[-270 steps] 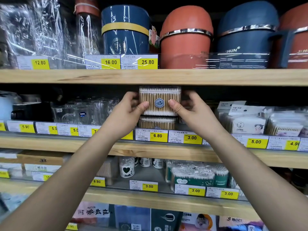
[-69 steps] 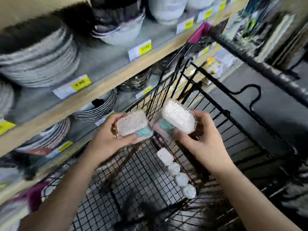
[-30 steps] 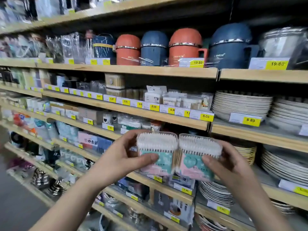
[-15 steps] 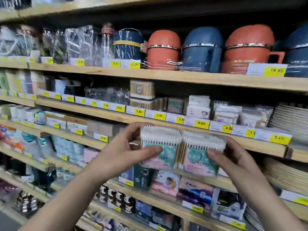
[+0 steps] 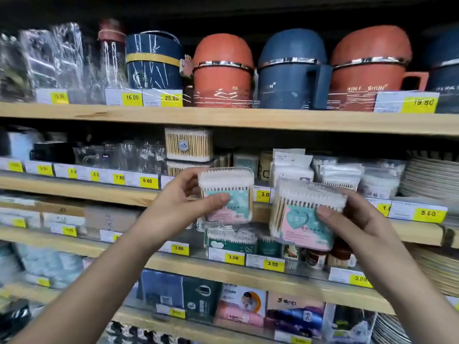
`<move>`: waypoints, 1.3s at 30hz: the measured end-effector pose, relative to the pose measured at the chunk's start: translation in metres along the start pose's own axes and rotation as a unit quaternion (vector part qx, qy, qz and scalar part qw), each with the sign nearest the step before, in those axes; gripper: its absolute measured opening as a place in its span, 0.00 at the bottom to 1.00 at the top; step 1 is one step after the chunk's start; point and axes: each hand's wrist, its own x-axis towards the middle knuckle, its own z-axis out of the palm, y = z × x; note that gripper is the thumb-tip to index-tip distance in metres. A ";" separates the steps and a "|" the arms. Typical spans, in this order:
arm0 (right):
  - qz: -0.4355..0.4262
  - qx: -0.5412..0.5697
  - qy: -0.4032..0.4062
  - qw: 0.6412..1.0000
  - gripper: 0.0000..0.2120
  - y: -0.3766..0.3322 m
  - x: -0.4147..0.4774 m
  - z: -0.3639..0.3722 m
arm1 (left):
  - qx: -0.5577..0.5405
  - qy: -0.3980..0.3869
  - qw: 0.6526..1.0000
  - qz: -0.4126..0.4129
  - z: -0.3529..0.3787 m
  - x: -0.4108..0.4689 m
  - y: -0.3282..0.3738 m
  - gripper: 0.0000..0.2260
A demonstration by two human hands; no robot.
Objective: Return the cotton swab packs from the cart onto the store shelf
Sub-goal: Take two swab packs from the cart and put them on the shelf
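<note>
I hold two clear cotton swab packs with teal and pink labels in front of the wooden store shelf (image 5: pixel 223 266). My left hand (image 5: pixel 178 204) grips the left pack (image 5: pixel 229 192), upright, level with the second shelf's edge. My right hand (image 5: pixel 357 219) grips the right pack (image 5: pixel 305 214), slightly lower and tilted. The two packs are a little apart. Behind and below them, similar green swab packs (image 5: pixel 231 239) stand on the shelf with 3.00 tags. A stacked box of wooden-stick swabs (image 5: pixel 188 145) stands on the shelf above. The cart is out of view.
Orange and blue lidded mugs (image 5: pixel 293 70) line the top shelf. Bagged cotton goods (image 5: pixel 340 172) and stacked plates (image 5: pixel 432 177) sit to the right on the second shelf, clear glasses (image 5: pixel 119 155) to the left. Boxed goods (image 5: pixel 243 306) fill the lower shelf.
The view has moved closer to the shelves and shifted right. Both hands have risen toward the second shelf, and the two packs, held side by side before, have spread apart.
</note>
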 end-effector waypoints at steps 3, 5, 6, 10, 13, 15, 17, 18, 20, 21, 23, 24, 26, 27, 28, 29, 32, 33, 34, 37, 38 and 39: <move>-0.027 -0.006 -0.005 1.000 0.27 0.005 0.014 -0.004 | 0.049 0.015 0.999 0.004 0.001 0.023 -0.003 0.25; -0.033 -0.013 -0.002 0.999 0.29 0.007 0.021 -0.004 | 0.091 0.025 0.995 0.024 0.001 0.036 -0.003 0.27; -0.029 0.001 -0.002 1.000 0.26 0.006 0.024 -0.003 | 0.104 0.027 0.994 0.036 0.001 0.042 -0.002 0.29; -0.033 0.000 -0.010 0.999 0.29 0.007 0.034 -0.001 | 0.135 0.001 0.988 0.075 0.005 0.065 -0.002 0.29; -0.019 0.007 0.016 1.000 0.23 0.004 0.037 0.002 | 0.157 -0.019 0.983 0.092 0.008 0.085 -0.008 0.22; -0.019 0.003 0.020 1.000 0.19 0.002 0.037 0.005 | 0.208 -0.015 0.974 0.092 0.009 0.096 -0.010 0.21; -0.020 -0.002 0.021 1.000 0.18 -0.003 0.037 0.011 | 0.231 -0.014 0.968 0.094 0.011 0.105 -0.011 0.21; -0.019 -0.004 0.022 1.000 0.18 -0.004 0.037 0.013 | 0.240 -0.015 0.966 0.099 0.013 0.107 -0.011 0.21; -0.021 -0.008 0.026 0.999 0.17 -0.005 0.037 0.015 | 0.264 -0.020 0.958 0.110 0.019 0.112 -0.011 0.22; -0.021 -0.008 0.029 0.999 0.17 -0.006 0.036 0.016 | 0.270 -0.025 0.956 0.110 0.021 0.114 -0.011 0.22; -0.022 -0.018 0.032 0.999 0.17 -0.005 0.036 0.016 | 0.272 -0.028 0.957 0.097 0.026 0.119 -0.011 0.22; -0.021 -0.019 0.035 0.999 0.17 -0.003 0.035 0.016 | 0.273 -0.028 0.958 0.089 0.029 0.121 -0.012 0.23; -0.024 -0.006 0.042 0.999 0.17 -0.003 0.034 0.017 | 0.280 -0.031 0.957 0.069 0.035 0.127 -0.014 0.23; -0.028 -0.006 0.041 0.999 0.19 -0.002 0.034 0.018 | 0.286 -0.035 0.956 0.057 0.038 0.130 -0.016 0.24; -0.035 -0.010 0.038 0.999 0.24 -0.002 0.033 0.019 | 0.295 -0.041 0.954 0.042 0.040 0.134 -0.017 0.24; -0.038 -0.014 0.037 0.999 0.28 -0.002 0.033 0.019 | 0.304 -0.046 0.951 0.025 0.042 0.138 -0.018 0.24; -0.039 -0.026 0.031 0.998 0.33 -0.001 0.032 0.016 | 0.323 -0.070 0.943 -0.024 0.044 0.150 -0.022 0.24; -0.036 -0.027 0.029 0.999 0.34 -0.001 0.031 0.014 | 0.331 -0.078 0.940 -0.035 0.044 0.153 -0.023 0.24; -0.031 -0.029 0.030 0.999 0.34 -0.001 0.031 0.012 | 0.343 -0.083 0.935 -0.041 0.044 0.156 -0.023 0.24; -0.027 -0.048 0.031 0.998 0.34 -0.002 0.029 0.008 | 0.379 -0.096 0.919 -0.045 0.044 0.159 -0.022 0.23; -0.026 -0.051 0.033 0.998 0.33 -0.003 0.029 0.008 | 0.383 -0.098 0.917 -0.046 0.044 0.160 -0.023 0.23; -0.029 -0.048 0.035 0.998 0.31 -0.002 0.031 0.008 | 0.384 -0.100 0.917 -0.048 0.044 0.160 -0.023 0.23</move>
